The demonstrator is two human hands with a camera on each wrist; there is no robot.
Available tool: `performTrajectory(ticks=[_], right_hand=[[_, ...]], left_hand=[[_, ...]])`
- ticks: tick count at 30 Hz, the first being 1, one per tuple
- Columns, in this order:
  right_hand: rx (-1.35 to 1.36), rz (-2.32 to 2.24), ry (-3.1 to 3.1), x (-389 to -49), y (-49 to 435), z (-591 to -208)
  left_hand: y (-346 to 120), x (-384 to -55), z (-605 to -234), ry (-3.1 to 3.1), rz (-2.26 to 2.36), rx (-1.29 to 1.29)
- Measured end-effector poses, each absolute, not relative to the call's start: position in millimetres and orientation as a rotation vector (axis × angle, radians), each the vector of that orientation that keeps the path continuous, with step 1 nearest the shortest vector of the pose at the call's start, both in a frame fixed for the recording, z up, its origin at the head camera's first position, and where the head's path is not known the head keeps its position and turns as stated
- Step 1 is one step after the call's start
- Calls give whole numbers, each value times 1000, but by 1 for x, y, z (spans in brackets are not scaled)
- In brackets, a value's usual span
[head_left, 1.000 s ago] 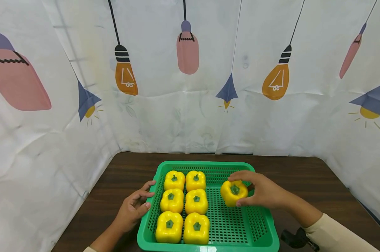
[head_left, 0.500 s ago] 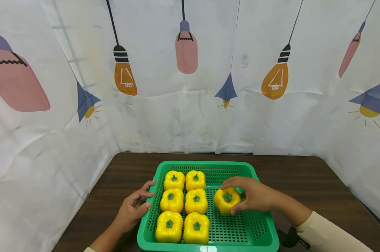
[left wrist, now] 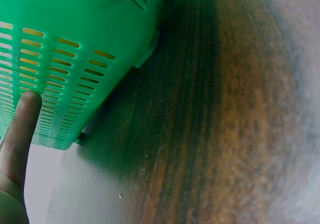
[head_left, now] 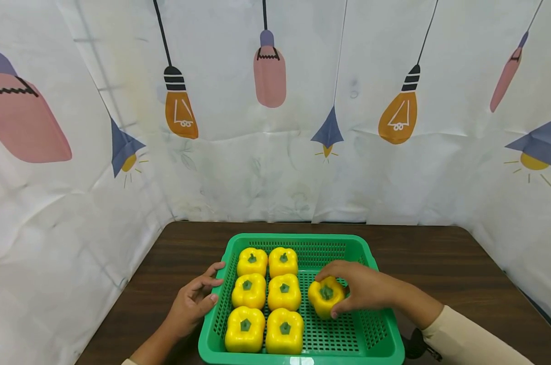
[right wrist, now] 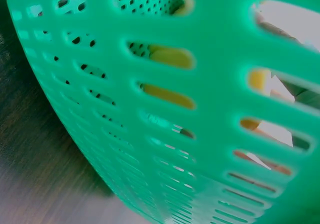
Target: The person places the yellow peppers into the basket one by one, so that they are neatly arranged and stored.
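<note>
In the head view my right hand (head_left: 364,286) grips a yellow bell pepper (head_left: 323,299) with a green stem, low inside the right half of a green slotted basket (head_left: 298,359). Fingers curl over its far side, and the thumb presses its near side. Several more yellow peppers (head_left: 284,291) stand in two columns in the basket's left half, stems up. My left hand (head_left: 190,301) rests with spread, relaxed fingers against the basket's left side. From the left wrist, one finger (left wrist: 20,129) lies on the slotted wall (left wrist: 65,74). The right wrist view is filled mostly by the basket wall (right wrist: 215,49).
The basket stands on a dark wood-grain table (head_left: 421,253). Behind and beside it hangs a pale cloth (head_left: 239,172) printed with lamps and bulbs. A black strap or device (head_left: 414,344) sits under the right wrist, by the basket's near right corner.
My right hand has brought the held pepper left, nearer to me and lower into the basket, closer to the columns. My left hand and the other peppers have stayed in place.
</note>
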State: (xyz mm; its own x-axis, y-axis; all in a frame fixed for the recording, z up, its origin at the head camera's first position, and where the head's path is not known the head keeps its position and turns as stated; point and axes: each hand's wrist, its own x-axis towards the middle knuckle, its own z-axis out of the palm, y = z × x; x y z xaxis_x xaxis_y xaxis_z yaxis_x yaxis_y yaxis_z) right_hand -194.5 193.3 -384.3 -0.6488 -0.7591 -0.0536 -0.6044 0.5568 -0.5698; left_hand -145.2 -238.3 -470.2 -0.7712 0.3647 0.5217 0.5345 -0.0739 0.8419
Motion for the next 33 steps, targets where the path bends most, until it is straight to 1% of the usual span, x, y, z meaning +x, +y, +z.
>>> performTrajectory(ticks=[18, 33], right_hand=[[-1128, -698, 2483, -197, 187, -387], [-1108, -632, 2503, -197, 188, -387]], left_hand=[[-240, -147, -472, -2063, -1928, -994], [-240, -148, -474, -2037, -1993, -1006]])
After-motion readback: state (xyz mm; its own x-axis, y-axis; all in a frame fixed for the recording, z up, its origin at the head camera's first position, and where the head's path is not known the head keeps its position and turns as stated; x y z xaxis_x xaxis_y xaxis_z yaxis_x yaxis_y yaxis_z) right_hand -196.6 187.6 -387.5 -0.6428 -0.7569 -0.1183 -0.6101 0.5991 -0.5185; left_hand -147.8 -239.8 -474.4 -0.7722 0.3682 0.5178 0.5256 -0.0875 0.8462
